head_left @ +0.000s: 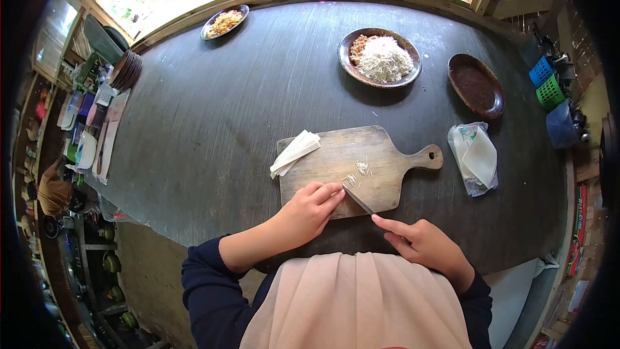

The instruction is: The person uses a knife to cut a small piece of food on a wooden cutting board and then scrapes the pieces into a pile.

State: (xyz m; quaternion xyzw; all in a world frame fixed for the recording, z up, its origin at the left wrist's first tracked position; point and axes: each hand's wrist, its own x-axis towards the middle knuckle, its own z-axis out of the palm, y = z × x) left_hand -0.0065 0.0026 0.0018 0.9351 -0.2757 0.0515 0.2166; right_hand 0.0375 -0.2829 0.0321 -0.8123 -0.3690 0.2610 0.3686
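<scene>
A wooden cutting board (381,148) with a handle at its right lies on the dark table. My left hand (313,210) is closed over the board's lower edge, its fingertips pressed together beside the knife tip; what they hold is hidden. The knife (359,200) is in my right hand (423,242), its blade slanting up and left across the board. Just above the blade lie small piles of thin pale slivers (362,168). White flat strips (297,150) are stacked at the board's upper left corner, partly over its edge.
Beyond the board stands a plate (345,71) heaped with white shreds and brown pieces. An oval brown dish (476,87) and a plastic packet with white sheets (476,157) are at the right. A small plate (242,13) of orange food sits far left, stacked dishes (126,70) left.
</scene>
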